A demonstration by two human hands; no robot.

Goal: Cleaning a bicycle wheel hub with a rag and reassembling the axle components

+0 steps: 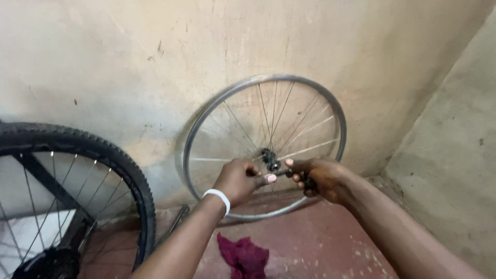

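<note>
Gripping the hub (269,158) of a bare spoked wheel rim (338,126), left hand (238,180) steadies it while right hand (319,178) clenches a dark tool (308,181) beside the hub, likely mid-adjustment; a firm turn seems needed next.

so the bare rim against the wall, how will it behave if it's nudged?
The bare rim stands upright with no tyre, so it would probably roll or slide sideways. It looks light, with thin spokes. Both hands at the hub likely steady it.

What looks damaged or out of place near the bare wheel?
No damage is visible. The tyreless rim leans on the wall while both hands work at its hub. Only a dark red rag lies crumpled on the floor.
</note>
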